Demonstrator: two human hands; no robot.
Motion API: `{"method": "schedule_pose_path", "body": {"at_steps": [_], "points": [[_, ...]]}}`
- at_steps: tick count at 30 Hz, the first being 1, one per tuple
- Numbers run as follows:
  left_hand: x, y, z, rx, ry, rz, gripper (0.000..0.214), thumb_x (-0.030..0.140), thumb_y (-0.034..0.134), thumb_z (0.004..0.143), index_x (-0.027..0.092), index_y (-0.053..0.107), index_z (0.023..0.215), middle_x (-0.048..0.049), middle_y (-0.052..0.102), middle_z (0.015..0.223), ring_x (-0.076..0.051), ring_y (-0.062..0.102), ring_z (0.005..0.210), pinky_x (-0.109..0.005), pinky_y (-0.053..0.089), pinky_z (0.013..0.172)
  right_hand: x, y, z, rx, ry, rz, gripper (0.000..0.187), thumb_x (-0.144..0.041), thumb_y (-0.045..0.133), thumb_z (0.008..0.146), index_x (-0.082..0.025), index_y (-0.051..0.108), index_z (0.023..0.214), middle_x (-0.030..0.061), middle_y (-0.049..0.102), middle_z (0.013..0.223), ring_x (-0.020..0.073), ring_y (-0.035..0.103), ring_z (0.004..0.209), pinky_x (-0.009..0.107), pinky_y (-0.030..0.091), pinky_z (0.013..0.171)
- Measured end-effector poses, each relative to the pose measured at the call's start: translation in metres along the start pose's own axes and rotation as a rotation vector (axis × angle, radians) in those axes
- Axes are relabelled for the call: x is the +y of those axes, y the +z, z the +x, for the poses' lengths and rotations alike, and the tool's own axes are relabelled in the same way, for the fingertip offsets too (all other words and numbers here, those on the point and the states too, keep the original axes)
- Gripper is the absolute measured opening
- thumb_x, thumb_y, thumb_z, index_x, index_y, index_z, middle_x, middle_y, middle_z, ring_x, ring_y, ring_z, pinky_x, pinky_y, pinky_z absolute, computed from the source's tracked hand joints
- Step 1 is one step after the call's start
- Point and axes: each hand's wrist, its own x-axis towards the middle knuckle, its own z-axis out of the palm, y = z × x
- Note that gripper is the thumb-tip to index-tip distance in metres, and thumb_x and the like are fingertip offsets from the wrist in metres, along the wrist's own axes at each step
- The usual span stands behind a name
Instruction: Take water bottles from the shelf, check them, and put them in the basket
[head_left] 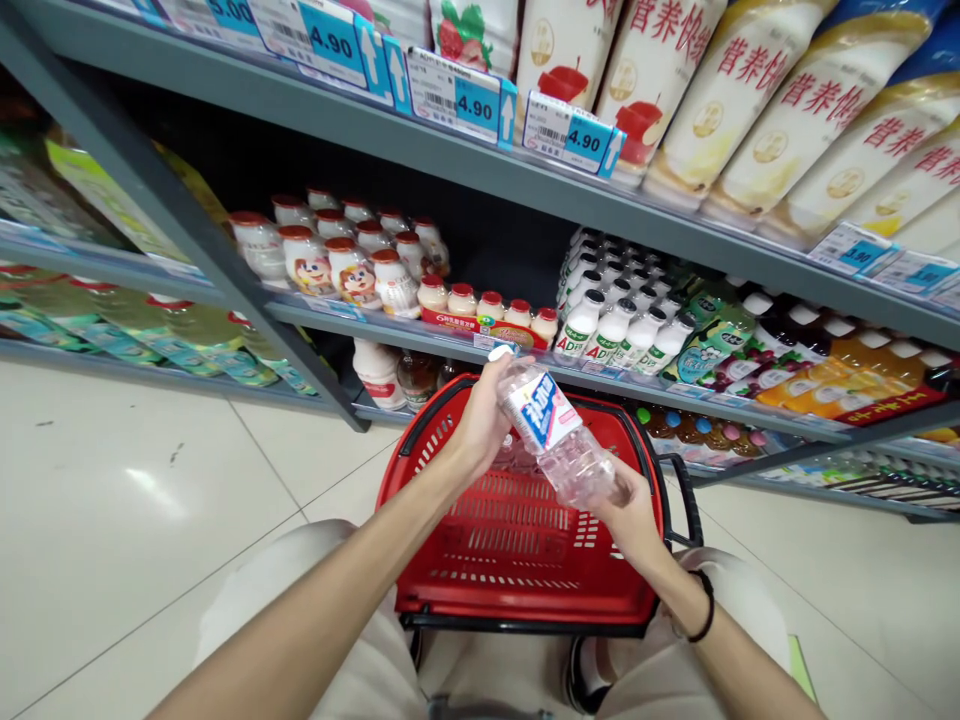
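Observation:
A clear plastic drink bottle point(559, 430) with a blue, white and pink label is tilted above the red shopping basket point(517, 590). My left hand point(484, 415) is closed around its upper end, just below the white cap. At the bottle's base, my right hand point(628, 505) grips it with the fingers partly hidden behind. Through the slotted wall of the basket the floor shows in places. Another clear item seems to lie inside at the far end, mostly hidden behind the bottle and my left hand.
Behind the basket, a grey shelf point(465, 125) holds red-capped white bottles point(352, 275), a red multipack point(487, 315) and small white bottles point(615, 325). Large white bottles point(697, 100) stand above blue price tags point(457, 100). A black basket handle point(684, 500) sticks out at the right.

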Motion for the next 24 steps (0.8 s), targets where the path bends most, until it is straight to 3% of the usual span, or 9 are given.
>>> {"method": "schedule_pose_path", "body": {"at_steps": [2,5,8,12,17,21,24], "points": [[0.003,-0.001,-0.001,-0.017,-0.025,0.010,0.054,0.059,0.058,0.088,0.013,0.069,0.115,-0.0128,0.075,0.112,-0.027,0.069,0.101,-0.040,0.051,0.095,0.003,-0.004,-0.004,0.039,-0.201,-0.328,0.079,-0.043,0.092,0.070,-0.019,0.062,0.139,0.0144,0.069,0.133,0.0295,0.070,0.117,0.041,0.059,0.100],[0.007,-0.002,-0.002,-0.056,-0.027,0.037,0.058,0.062,0.058,0.086,0.010,0.071,0.111,-0.0158,0.075,0.113,-0.029,0.070,0.102,-0.043,0.052,0.097,0.005,-0.012,-0.008,0.052,-0.545,-0.749,0.085,-0.034,0.089,0.077,-0.021,0.050,0.152,0.0157,0.066,0.136,0.0293,0.065,0.124,0.043,0.054,0.108],[0.010,0.000,-0.004,-0.082,-0.009,0.065,0.057,0.061,0.061,0.085,0.010,0.072,0.107,-0.0163,0.076,0.112,-0.029,0.071,0.099,-0.043,0.053,0.095,0.007,-0.019,-0.006,0.031,-0.743,-0.876,0.087,-0.025,0.083,0.084,-0.020,0.039,0.158,0.0173,0.067,0.133,0.0293,0.066,0.122,0.044,0.057,0.104],[0.011,0.003,-0.006,-0.107,-0.004,0.083,0.052,0.058,0.064,0.085,0.011,0.072,0.107,-0.0154,0.076,0.112,-0.027,0.072,0.096,-0.041,0.054,0.093,0.008,-0.027,0.002,-0.052,-0.812,-0.889,0.085,-0.012,0.072,0.089,-0.024,0.029,0.162,0.0185,0.057,0.142,0.0318,0.056,0.133,0.053,0.054,0.106],[0.009,0.004,-0.012,-0.188,0.093,0.088,0.041,0.049,0.070,0.085,0.014,0.072,0.105,-0.0134,0.075,0.115,-0.028,0.070,0.106,-0.040,0.054,0.093,0.011,-0.027,0.005,0.028,-0.723,-0.883,0.080,-0.006,0.061,0.092,-0.027,0.028,0.161,0.0173,0.048,0.149,0.0303,0.048,0.141,0.055,0.048,0.112],[0.005,0.004,-0.022,-0.317,0.212,0.272,0.047,0.038,0.081,0.078,0.018,0.068,0.118,-0.0119,0.070,0.127,-0.026,0.066,0.114,-0.038,0.053,0.096,0.024,-0.019,0.007,0.119,-0.412,-0.752,0.071,-0.017,0.065,0.093,-0.023,0.034,0.157,0.0172,0.047,0.150,0.0297,0.049,0.140,0.054,0.044,0.116],[0.001,0.005,-0.027,-0.417,0.232,0.431,0.060,0.030,0.084,0.076,0.017,0.061,0.130,-0.0126,0.065,0.133,-0.024,0.066,0.111,-0.037,0.052,0.097,0.034,-0.009,0.008,0.069,-0.171,-0.436,0.072,-0.025,0.072,0.090,-0.022,0.035,0.152,0.0173,0.047,0.151,0.0284,0.052,0.138,0.049,0.046,0.115]]}}
